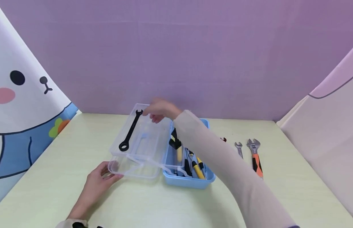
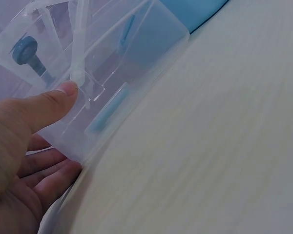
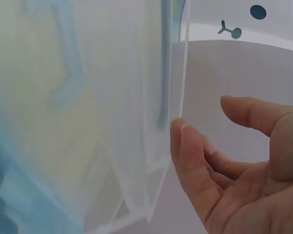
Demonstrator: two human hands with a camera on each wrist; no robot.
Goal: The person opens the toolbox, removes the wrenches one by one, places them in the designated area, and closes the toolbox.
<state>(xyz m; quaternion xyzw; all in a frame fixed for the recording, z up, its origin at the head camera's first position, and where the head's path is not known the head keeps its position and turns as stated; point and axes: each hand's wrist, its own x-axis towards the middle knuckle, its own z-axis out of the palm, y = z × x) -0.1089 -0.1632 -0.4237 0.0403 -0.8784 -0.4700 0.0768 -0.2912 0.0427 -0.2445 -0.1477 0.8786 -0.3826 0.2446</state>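
Note:
At the front left corner of a clear plastic lid (image 1: 146, 172), my left hand (image 1: 96, 182) holds the edge, thumb apart from the fingers. In the left wrist view its thumb lies over the clear plastic and the fingers are at the corner. A clear tray (image 1: 149, 144) lies above the lid, with a black combination wrench (image 1: 132, 131) in it. My right hand (image 1: 162, 109) is over the tray's far end, near the wrench's open jaw end. The right wrist view shows its thumb and fingers spread apart, nothing between them, fingertips right at the clear edge.
A blue toolbox (image 1: 185, 182) stands right of the lid, holding yellow-and-black handled tools (image 1: 197, 171). Farther right lie a small silver wrench (image 1: 239, 149) and an adjustable wrench (image 1: 254, 155) with an orange-and-black handle. A purple cloth (image 1: 176, 63) hangs behind the table.

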